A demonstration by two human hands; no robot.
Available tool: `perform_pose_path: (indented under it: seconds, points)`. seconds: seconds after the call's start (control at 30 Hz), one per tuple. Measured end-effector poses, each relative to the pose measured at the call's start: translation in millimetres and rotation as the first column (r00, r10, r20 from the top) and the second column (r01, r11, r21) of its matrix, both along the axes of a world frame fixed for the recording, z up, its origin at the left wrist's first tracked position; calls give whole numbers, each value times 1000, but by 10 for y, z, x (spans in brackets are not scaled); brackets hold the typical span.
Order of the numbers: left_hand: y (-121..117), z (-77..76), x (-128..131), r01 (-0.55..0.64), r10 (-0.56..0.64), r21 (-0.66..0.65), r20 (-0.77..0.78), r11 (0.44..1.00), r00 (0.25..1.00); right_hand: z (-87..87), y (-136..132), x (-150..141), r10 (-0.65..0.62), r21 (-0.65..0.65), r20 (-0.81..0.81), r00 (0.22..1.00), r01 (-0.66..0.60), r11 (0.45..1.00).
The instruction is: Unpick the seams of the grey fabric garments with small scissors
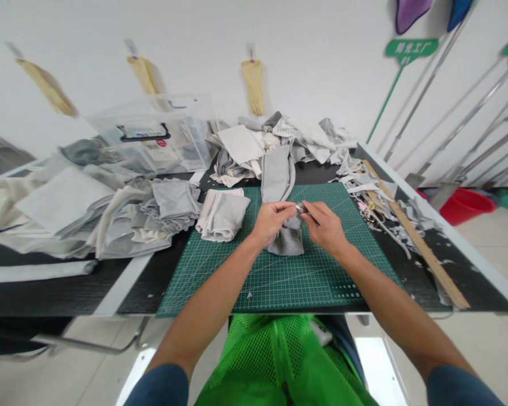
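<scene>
Above the middle of a green cutting mat, both of my hands work close together on a piece of grey fabric. My left hand pinches its upper edge between thumb and fingers. Opposite it, my right hand is closed at the same edge; a small shiny or pale bit shows between the fingertips, too small to name. The rest of the fabric hangs down to the mat. Just behind lies a long light-grey fabric strip. A folded light-grey cloth stack rests left of my left hand.
Fabric piles spread over the left side, beside a clear plastic box. More cloth is heaped at the back. On the right, a wooden ruler lies among scraps. Yellow gloves hang on the wall; a red bucket stands beyond the table.
</scene>
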State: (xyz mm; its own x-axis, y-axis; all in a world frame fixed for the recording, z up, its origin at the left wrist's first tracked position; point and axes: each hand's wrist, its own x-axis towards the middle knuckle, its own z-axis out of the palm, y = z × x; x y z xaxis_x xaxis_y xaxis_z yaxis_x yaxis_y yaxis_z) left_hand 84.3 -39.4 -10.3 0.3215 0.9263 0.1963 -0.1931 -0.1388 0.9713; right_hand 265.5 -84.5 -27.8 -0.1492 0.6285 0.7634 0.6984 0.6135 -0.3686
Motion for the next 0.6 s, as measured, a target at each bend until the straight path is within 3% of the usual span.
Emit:
perform_pose_path:
  seconds: [0.6]
  points:
    - [-2, -1, 6, -3, 2, 17, 25, 1000, 1000, 21, -9, -15, 9, 33, 13, 1000, -10, 999]
